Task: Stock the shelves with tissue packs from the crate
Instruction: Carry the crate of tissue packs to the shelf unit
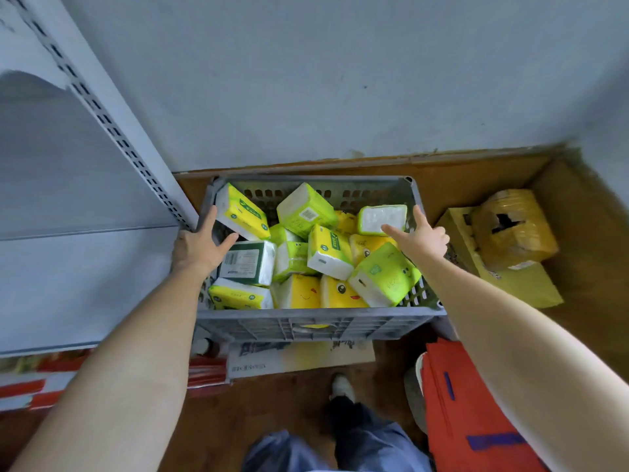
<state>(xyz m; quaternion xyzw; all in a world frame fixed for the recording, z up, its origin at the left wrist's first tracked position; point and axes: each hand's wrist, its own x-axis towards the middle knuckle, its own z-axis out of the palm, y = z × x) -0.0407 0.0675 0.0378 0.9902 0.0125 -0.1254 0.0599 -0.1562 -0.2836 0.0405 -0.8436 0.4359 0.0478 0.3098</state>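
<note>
Left hand (200, 247): spread wide and holding nothing. The fingers lie over the crate's left wall at 9 o'clock, and the thumb stretches toward the green-and-white pack (246, 264). Contact with that pack cannot be told.

Right hand (422, 240): released, with fingers splayed about the lime pack (383, 219) at 2 o'clock in the crate. One fingertip meets the pack's near edge and another stands just beside its right end. No grasp is made.

Crate (320, 318): grey slotted plastic, on the brown floor against the wall, at the centre of view.

Tissue packs (330, 250): a loose heap inside the crate, tilted every way, in lime, yellow and white wrappers.

Labels:
- A barcode sticker shows on the tall lime pack (306, 212) at 12 o'clock.
- A second barcode is on the green-and-white pack.
- Smiling cartoon faces are printed on the yellow packs (340, 291) at 6 o'clock.
- Brand print is too blurred to read.

Shelving (112, 124): pale grey with a slotted upright, at 9 to 10 o'clock of the view, just beside the crate.

Cardboard parcel (510, 233): yellow-brown and taped, with a torn hole, at 3 o'clock.

Red bag (476, 403): has blue markings, at 5 o'clock.

Flat printed carton (299, 359): under the crate's near edge, with illegible characters
</note>
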